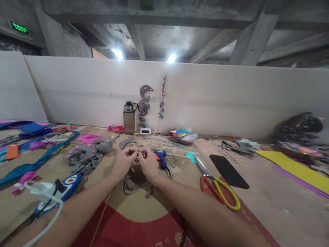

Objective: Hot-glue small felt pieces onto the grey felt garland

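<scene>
My left hand (123,162) and my right hand (149,165) meet above the middle of the table, thumbs and fingers pinched together. Between the fingertips is a small bit of grey cord (138,152), mostly covered by them. More grey cord (130,188) hangs or lies in loose loops below the hands. Just behind my left hand lies a grey felt crescent (125,142). A blue glue gun (161,159) rests close to the right of my right hand.
Scissors (218,188) with red and yellow handles and a black phone (229,171) lie at right. Grey felt pieces with pink balls (84,154) are at left. A bottle (129,120) stands against the white partition (218,99), where finished-looking felt strings (162,97) hang.
</scene>
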### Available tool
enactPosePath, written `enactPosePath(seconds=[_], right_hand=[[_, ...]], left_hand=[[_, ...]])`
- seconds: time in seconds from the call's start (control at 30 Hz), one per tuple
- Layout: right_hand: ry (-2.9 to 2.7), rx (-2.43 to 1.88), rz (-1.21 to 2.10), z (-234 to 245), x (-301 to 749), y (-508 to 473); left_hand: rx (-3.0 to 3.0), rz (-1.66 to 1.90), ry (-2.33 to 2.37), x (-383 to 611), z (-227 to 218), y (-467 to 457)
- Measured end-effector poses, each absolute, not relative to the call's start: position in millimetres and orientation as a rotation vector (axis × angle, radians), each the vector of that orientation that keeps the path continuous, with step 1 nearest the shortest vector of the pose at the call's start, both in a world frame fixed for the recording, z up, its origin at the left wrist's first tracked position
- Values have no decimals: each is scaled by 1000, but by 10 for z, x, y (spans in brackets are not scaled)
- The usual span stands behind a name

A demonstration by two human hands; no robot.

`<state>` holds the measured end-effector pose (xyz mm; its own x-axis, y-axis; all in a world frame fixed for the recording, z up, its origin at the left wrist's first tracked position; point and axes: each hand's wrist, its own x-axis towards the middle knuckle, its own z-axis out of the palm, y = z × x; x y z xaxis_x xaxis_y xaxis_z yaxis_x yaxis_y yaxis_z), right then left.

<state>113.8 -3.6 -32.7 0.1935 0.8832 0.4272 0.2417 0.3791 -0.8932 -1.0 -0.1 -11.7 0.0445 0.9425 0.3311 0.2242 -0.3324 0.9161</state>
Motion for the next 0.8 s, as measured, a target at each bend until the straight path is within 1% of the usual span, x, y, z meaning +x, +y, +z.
enactPosePath(seconds=[0.23,0.43,0.8], right_hand=[[-1364,-1102,589,-333,1168,-53],[-1384,-1126,549,-363,1186,-31],[-1383,-1121,626,-380,1192,-12]], left_hand=[[1606,1381,1155,23,-95,-43],[1549,1373,1077,37,-174,20],[1444,1393,1072,58,-215,34]])
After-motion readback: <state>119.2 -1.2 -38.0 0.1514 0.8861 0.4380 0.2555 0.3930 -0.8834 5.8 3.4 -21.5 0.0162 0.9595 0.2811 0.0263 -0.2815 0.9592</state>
